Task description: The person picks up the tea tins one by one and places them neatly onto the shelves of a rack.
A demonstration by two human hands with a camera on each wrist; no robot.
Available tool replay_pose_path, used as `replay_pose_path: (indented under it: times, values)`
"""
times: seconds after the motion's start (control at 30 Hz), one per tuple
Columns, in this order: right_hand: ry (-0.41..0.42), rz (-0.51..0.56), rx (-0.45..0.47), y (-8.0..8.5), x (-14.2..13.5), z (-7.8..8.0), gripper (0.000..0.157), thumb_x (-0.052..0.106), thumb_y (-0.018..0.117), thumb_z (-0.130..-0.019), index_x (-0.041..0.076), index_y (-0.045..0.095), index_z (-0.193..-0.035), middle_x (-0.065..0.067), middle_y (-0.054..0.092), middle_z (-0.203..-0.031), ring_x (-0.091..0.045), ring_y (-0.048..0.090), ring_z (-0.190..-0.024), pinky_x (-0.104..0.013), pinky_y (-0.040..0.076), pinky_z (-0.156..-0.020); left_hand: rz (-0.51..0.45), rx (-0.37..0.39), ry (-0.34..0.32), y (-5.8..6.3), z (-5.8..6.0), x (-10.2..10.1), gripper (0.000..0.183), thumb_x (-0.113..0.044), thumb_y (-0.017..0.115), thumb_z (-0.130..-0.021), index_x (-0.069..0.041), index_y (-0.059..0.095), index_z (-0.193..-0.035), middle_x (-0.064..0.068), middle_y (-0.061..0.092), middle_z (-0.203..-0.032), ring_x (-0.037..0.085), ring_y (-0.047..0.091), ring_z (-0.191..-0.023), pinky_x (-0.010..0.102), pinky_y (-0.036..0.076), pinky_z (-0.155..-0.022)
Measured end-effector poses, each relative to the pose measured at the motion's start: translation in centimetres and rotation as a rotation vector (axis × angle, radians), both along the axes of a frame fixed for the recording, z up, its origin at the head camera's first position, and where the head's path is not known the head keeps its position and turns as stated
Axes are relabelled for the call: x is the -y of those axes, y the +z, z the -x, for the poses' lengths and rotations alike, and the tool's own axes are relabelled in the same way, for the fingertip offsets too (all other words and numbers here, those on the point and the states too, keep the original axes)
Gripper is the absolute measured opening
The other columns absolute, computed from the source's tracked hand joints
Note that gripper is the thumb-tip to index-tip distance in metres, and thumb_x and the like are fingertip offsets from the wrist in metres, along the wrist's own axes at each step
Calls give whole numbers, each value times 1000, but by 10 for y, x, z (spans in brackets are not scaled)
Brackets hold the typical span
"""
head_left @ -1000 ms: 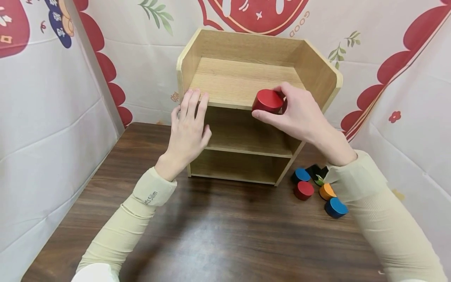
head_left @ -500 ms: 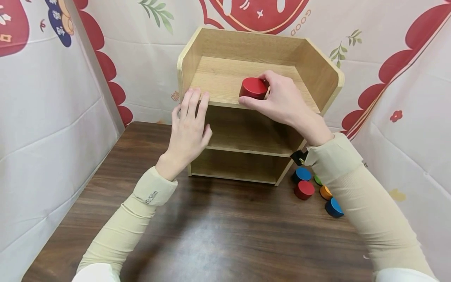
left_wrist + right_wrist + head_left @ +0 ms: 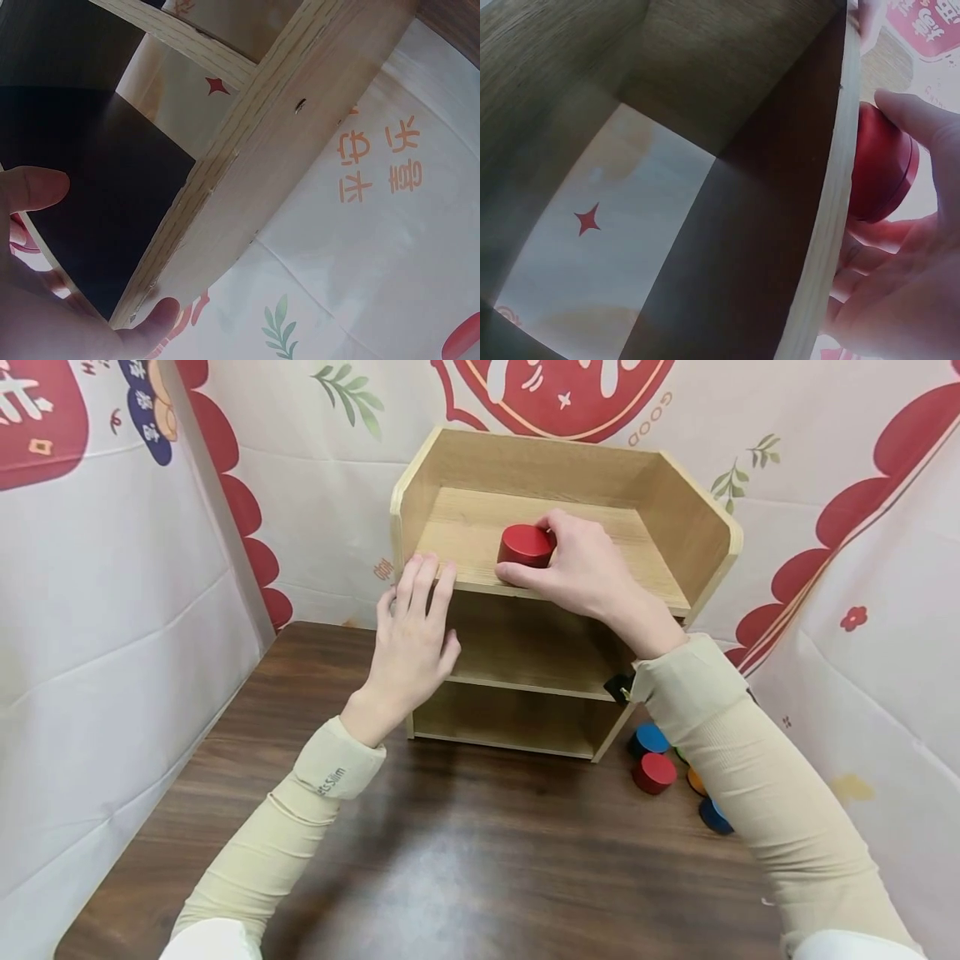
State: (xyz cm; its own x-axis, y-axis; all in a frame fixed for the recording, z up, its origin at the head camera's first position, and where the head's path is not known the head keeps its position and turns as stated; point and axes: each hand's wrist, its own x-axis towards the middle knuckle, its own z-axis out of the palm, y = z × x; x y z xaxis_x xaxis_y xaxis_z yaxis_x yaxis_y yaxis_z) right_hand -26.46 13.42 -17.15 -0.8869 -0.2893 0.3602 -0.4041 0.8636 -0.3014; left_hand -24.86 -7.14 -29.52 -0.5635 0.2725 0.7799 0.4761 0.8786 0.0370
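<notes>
Backdrop (image 3: 322, 510) reads "GOOD"; right hand (image 3: 588, 568) grips red cylinder (image 3: 524, 542)

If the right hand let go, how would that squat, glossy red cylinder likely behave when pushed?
The squat, glossy red cylinder is probably stiff: its visible rim looks undented as the right hand grips it. Being wider than tall, it would likely slide rather than tip. Its shiny surface might be slippery.

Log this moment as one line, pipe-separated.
right hand: grips red block at top shelf, contact unclear | left hand: on its front edge, left end | table: second red block and blue blocks, right of shelf unit
</notes>
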Motion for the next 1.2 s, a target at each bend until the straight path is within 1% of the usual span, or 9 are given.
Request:
replay_pose_path:
  times: [0.37, 0.57, 0.67, 0.8, 0.93, 1.07, 1.2]
  values:
    - [9, -26, 23, -1, 1, 8, 66, 54, 65, -81, 5, 55, -123, -13, 65, -111, -26, 57, -93, -37, 47, -81, 1, -11, 0, 1, 0, -1, 75, -14, 60, -81, -9, 28, -149, 12, 31, -152, 27, 20, -146, 52, 32, -104]
    - [24, 14, 31, 2, -1, 4, 75, 55, 67, -79, 5, 51, -132, -14, 63, -116, -27, 57, -96, -38, 47, -84, -3, -11, 4, 1, 0, -1, 77, -13, 63, -80, -9, 28, -148, 12, 31, -152, 27, 21, -145, 52, 32, -104]
    - [20, 34, -6, 3, -5, -1, 78, 54, 68, -79, 4, 49, -135, -16, 63, -119, -29, 57, -101, -41, 45, -88, -4, -5, 1, 1, 0, -1, 76, -13, 62, -80, -9, 28, -148, 12, 31, -152, 27, 20, -145, 52, 32, -104]
    - [9, 56, -59, 3, -14, -11, 75, 52, 68, -80, 3, 50, -135, -17, 61, -119, -31, 55, -106, -45, 43, -91, -6, -3, -2, 1, 0, -2, 74, -13, 60, -81, -9, 29, -148, 12, 31, -152, 27, 21, -145, 52, 32, -103]
    - [29, 81, -118, 0, -25, -22, 71, 48, 69, -82, 4, 51, -134, -16, 61, -116, -30, 56, -98, -41, 42, -86, -11, -7, 3, 1, 0, -2, 73, -12, 60, -81, -9, 30, -147, 12, 32, -151, 27, 21, -145, 53, 33, -102]
    - [62, 100, -225, -7, -38, -35, 64, 41, 72, -81, 3, 54, -130, -15, 62, -112, -28, 56, -90, -38, 41, -79, -13, -8, 2, 1, 1, -2, 72, -12, 58, -81, -9, 30, -147, 12, 32, -151, 27, 21, -145, 53, 34, -102]
    - [103, 139, -331, -18, -52, -49, 58, 29, 77, -79, 1, 56, -125, -16, 64, -106, -26, 57, -84, -36, 40, -76, -14, -9, -1, 0, 1, -2, 72, -12, 58, -81, -9, 31, -147, 12, 32, -151, 26, 21, -145, 53, 33, -102]
